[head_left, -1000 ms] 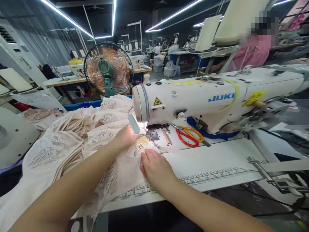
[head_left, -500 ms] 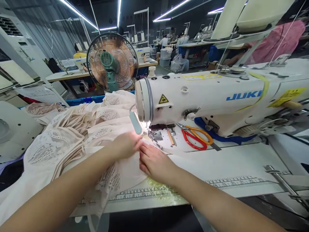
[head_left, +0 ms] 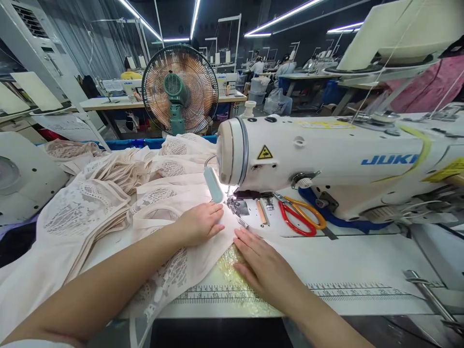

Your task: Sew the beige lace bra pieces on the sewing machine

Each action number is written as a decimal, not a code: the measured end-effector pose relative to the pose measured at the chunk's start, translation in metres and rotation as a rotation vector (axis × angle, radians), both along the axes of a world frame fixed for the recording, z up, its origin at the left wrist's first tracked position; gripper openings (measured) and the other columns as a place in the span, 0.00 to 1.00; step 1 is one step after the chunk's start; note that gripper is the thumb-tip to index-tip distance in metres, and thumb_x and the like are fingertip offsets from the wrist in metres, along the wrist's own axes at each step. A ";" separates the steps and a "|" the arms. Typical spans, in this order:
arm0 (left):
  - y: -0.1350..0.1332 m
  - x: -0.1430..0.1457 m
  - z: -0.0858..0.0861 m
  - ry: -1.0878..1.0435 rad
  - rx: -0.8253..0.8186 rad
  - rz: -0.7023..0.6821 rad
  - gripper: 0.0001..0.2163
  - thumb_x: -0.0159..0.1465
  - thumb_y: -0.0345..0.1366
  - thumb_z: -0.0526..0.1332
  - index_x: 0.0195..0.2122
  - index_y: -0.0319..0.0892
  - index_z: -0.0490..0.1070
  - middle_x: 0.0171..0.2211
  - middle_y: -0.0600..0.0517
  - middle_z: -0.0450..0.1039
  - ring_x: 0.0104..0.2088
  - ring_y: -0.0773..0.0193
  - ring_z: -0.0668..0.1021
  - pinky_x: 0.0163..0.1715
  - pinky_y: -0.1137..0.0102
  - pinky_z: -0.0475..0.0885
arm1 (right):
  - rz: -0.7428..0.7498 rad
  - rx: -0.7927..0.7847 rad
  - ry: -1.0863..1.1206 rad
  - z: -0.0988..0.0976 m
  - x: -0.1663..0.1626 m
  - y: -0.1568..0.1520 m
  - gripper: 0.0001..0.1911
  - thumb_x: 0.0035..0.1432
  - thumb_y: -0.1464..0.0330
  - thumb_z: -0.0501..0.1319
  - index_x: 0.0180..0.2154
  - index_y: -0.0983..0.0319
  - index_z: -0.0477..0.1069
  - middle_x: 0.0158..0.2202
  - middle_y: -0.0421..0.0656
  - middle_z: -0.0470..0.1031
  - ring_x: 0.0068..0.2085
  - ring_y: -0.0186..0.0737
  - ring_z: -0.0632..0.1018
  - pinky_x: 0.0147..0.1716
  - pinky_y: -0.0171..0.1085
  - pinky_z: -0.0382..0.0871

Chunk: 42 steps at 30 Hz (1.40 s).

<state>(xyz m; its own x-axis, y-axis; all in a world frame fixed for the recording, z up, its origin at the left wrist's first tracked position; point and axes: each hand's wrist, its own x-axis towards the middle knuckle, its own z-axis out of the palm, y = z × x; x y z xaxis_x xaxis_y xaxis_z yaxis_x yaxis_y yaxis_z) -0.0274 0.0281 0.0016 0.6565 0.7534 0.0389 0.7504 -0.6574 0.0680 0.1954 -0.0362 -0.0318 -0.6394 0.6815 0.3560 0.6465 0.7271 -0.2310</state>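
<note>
Pale lace bra fabric [head_left: 203, 258] lies across the bed of a sewing machine [head_left: 282, 150], its edge running under the needle area. My left hand [head_left: 201, 223] rests palm down on this fabric, left of the needle, with its fingers stretched out. To the right, my right hand [head_left: 266, 266] lies with its fingers extended, fingertips touching the fabric's right edge and the table surface. A grey-green lamp head [head_left: 213, 185] lights the needle. Contact between needle and cloth is too small to make out.
Scissors with red and orange handles [head_left: 297, 216] lie on the machine bed. Stacked lace pieces [head_left: 85, 212] fill the left side. A ruler strip [head_left: 203, 293] runs along the front edge, and a fan [head_left: 180, 92] stands behind. Co-workers sit farther back.
My hands, close together at the fabric edge before, are now apart and flatter. The fabric now lies smoother under my left hand. The whole view has shifted slightly.
</note>
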 end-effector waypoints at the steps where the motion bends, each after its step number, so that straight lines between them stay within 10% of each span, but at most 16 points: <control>1: 0.001 0.000 0.000 -0.006 0.006 -0.003 0.21 0.69 0.43 0.48 0.57 0.35 0.63 0.59 0.41 0.62 0.59 0.54 0.65 0.57 0.60 0.63 | -0.006 0.000 0.001 0.000 0.001 0.000 0.20 0.62 0.67 0.54 0.55 0.66 0.66 0.58 0.53 0.67 0.59 0.51 0.67 0.54 0.52 0.68; 23: 0.000 0.004 0.004 -0.013 0.021 -0.016 0.18 0.67 0.41 0.52 0.53 0.34 0.66 0.56 0.41 0.65 0.51 0.54 0.71 0.52 0.61 0.66 | 0.005 0.147 0.044 0.000 -0.002 0.002 0.18 0.63 0.69 0.52 0.51 0.70 0.67 0.54 0.55 0.71 0.56 0.50 0.70 0.53 0.52 0.70; 42: 0.020 0.004 0.022 0.105 0.056 0.011 0.13 0.66 0.40 0.54 0.44 0.37 0.70 0.47 0.43 0.70 0.51 0.51 0.71 0.50 0.58 0.67 | -0.062 -0.068 -0.034 0.002 -0.013 0.009 0.25 0.60 0.68 0.53 0.57 0.72 0.63 0.61 0.55 0.61 0.62 0.52 0.62 0.56 0.52 0.66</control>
<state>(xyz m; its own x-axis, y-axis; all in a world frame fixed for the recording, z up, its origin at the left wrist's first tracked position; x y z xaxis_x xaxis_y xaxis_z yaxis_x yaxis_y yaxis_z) -0.0232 0.0477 0.0241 0.6507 0.7592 0.0125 0.7588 -0.6496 -0.0478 0.1827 -0.0273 -0.0303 -0.6062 0.7418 0.2868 0.6979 0.6691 -0.2556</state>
